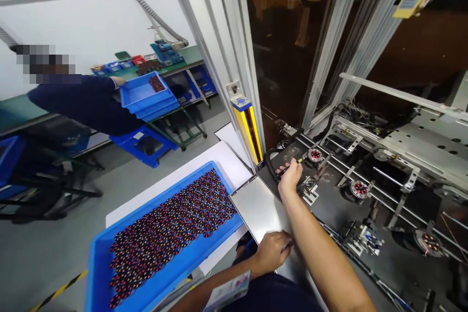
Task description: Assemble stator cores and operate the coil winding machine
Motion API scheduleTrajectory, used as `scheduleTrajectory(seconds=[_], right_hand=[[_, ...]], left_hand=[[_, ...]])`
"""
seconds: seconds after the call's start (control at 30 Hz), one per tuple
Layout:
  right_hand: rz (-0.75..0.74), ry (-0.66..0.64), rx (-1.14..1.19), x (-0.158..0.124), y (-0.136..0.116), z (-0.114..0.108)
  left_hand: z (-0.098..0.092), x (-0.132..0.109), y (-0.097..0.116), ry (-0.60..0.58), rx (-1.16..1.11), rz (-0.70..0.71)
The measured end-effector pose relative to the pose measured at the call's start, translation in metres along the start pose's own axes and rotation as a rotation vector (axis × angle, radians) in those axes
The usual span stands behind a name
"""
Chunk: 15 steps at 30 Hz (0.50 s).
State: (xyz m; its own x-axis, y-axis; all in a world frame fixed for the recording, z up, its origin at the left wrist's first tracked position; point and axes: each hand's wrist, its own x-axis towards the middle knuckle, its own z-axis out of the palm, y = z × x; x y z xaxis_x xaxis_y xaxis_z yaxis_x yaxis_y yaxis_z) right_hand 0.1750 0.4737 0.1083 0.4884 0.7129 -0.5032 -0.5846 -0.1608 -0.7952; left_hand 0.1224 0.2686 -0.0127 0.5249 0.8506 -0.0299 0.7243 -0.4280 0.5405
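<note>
My right hand (290,176) reaches over the machine bed and is closed around a thin black tool with a yellowish tip (300,160). That tip points toward a round part with red spots (314,155) seated in the nearest station. Most of the tool is hidden by my fingers. Lower down, my left hand (273,252) rests on a bare metal plate (258,202) with its fingers curled in; whether they hold anything is hidden. To the left, a blue tray (95,263) is filled with rows of small dark discs (171,222) with red and blue spots.
More stations with round parts (359,189) line the rails at right. A yellow sensor post (248,129) stands on the frame upright beyond the plate. Back left, a co-worker (84,102) sits by a bench, one hand at a blue bin (141,90).
</note>
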Motion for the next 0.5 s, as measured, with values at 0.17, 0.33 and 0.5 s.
scheduleTrajectory(seconds=[0.17,0.33,0.5], right_hand=[[-0.017,0.005,0.009,0.005,0.002,-0.004],[-0.009,0.008,0.022,0.007,0.001,-0.003],[-0.008,0.008,0.019,0.012,-0.002,-0.003]], left_hand=[[0.001,0.000,-0.001,0.048,-0.021,0.035],[0.001,0.000,-0.001,0.104,-0.042,0.067],[0.002,-0.001,-0.002,0.145,-0.066,0.089]])
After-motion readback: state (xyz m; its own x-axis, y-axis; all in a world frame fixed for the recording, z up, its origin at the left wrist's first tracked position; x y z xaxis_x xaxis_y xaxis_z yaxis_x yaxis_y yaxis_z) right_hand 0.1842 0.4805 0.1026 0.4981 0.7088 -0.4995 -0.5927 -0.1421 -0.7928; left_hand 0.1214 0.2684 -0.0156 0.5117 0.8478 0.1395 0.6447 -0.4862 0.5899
